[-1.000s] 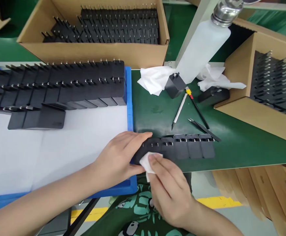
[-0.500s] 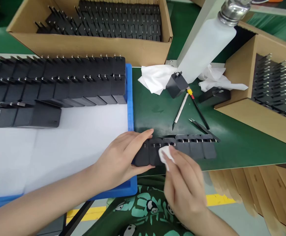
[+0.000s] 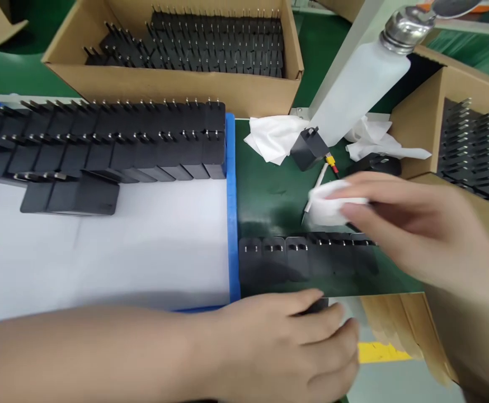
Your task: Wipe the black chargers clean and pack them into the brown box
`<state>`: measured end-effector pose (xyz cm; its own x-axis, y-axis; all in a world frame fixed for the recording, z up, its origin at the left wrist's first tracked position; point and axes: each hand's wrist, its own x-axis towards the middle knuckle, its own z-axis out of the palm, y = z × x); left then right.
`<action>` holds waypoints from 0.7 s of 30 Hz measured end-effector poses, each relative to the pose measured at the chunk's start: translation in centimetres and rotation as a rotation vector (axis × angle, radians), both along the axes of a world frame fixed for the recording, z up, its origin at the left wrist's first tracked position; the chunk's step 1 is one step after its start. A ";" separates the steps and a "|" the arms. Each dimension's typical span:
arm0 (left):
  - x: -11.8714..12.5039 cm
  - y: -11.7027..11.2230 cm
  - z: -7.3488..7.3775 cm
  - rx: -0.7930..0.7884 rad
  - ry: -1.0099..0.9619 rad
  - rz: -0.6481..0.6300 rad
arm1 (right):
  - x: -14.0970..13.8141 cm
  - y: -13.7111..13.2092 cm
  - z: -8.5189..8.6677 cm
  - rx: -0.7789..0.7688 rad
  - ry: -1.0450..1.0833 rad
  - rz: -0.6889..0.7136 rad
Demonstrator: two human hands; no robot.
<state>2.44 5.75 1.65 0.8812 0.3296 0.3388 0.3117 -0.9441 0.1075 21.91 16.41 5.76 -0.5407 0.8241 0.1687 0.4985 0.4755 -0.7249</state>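
My right hand (image 3: 412, 224) is raised over the right part of the bench and pinches a folded white wiping cloth (image 3: 330, 204), smeared by motion. Below the cloth, a row of black plug adapters (image 3: 297, 263) stands on the green bench near its front edge, metal prongs along the far side. My left hand (image 3: 290, 347) is in front of that edge, back upward and fingers bent. A small black object (image 3: 318, 306) shows between its thumb and fingers. Most of it is hidden, so its kind cannot be made out.
A blue-rimmed tray (image 3: 231, 224) with white lining holds rows of black adapters (image 3: 164, 151). Cardboard boxes of adapters stand behind (image 3: 177, 87) and at right (image 3: 421, 112). A white bottle (image 3: 366, 84), white cloths (image 3: 273, 137), a loose adapter (image 3: 309, 148) and a pen-like tool (image 3: 320, 179) are nearby.
My left hand has let go of the adapter row and moved toward me and right. My right hand has lifted the cloth off the row, up and right. The view has shifted slightly.
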 end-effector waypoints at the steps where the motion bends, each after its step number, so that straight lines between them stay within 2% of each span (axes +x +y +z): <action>1: 1.0 0.8 -0.3 0.012 -0.001 -0.044 | -1.8 1.2 -0.2 -0.031 0.001 0.161; 4: 3.0 3.4 -1.4 -0.046 0.007 -0.047 | -6.9 3.1 -0.9 -0.136 -0.034 0.595; 6: 3.4 4.5 -1.9 -0.103 0.055 -0.030 | -8.5 3.5 -1.3 -0.174 -0.112 0.774; 8: 3.4 4.8 -2.1 -0.136 0.092 -0.015 | -8.4 3.8 -1.5 -0.190 -0.199 0.878; 10: 3.3 4.6 -2.0 -0.150 0.115 -0.001 | -7.2 4.4 -1.5 -0.230 -0.246 0.914; 15: 3.4 4.1 -1.8 -0.209 0.151 0.030 | -3.2 6.3 -1.4 -0.355 -0.241 0.902; 21: 3.6 4.0 -1.8 -0.300 0.085 0.066 | 1.1 8.0 -1.3 -0.374 -0.241 0.860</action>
<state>6.05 9.78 -0.12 0.8755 0.4612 0.1440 0.3913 -0.8516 0.3487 23.06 24.39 4.48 -0.9698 0.1090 -0.2181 0.2430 0.5067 -0.8272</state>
